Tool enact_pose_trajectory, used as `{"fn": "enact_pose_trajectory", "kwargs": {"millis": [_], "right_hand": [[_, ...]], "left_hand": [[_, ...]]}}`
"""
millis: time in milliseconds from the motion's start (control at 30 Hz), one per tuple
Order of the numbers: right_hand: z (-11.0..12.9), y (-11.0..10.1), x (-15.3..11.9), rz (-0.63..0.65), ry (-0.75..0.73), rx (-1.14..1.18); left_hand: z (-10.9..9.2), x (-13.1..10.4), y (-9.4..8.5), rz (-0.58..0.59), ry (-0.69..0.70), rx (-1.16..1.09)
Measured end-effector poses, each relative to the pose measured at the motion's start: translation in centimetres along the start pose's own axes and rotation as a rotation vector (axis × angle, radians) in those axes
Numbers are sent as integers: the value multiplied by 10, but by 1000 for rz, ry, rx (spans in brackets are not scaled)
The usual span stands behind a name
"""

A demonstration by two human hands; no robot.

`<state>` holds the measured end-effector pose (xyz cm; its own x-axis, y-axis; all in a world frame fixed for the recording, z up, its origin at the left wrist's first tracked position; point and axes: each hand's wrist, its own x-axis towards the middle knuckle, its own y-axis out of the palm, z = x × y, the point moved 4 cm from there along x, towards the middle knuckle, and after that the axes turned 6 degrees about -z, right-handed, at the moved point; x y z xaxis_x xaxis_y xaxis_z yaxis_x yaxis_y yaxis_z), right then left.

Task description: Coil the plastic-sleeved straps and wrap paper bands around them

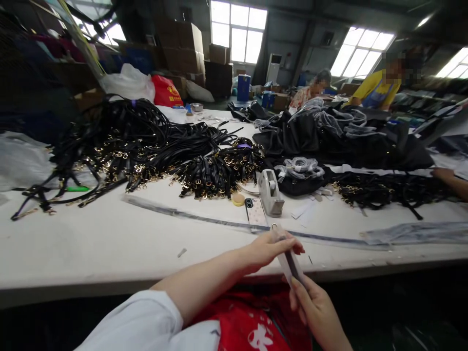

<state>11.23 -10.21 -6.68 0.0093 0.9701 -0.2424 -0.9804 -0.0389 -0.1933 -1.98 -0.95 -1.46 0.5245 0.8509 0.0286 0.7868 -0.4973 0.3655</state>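
Between my two hands, over the table's front edge, is a black strap wrapped in cloudy plastic, a metal ring showing at its far end. My left hand is closed around the upper part. Lower down, my right hand pinches the strap between thumb and fingers. Just beyond lie a phone, a white tape dispenser and a yellow tape roll. A long plastic-wrapped strap runs across the white table behind my hands.
Black straps with gold clasps are heaped at left, with buckled straps at centre. Black bags and more straps cover the right side. Two people are at the far side; another person's arm reaches in at right.
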Motion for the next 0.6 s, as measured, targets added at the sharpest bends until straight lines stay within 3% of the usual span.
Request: {"fn": "enact_pose_trajectory", "kwargs": {"millis": [133,300,400,600], "right_hand": [[4,0,-2,-16,-19,40],[8,2,-1,-12,-45,82],[10,4,-1,-35,-61,164],[13,8,8,-120,-43,377]], "left_hand": [[-6,-3,4,38,-81,-286],[-2,-5,12,51,-101,-348],[2,-7,19,51,-93,-256],[6,-21,35,117,-114,194]]}}
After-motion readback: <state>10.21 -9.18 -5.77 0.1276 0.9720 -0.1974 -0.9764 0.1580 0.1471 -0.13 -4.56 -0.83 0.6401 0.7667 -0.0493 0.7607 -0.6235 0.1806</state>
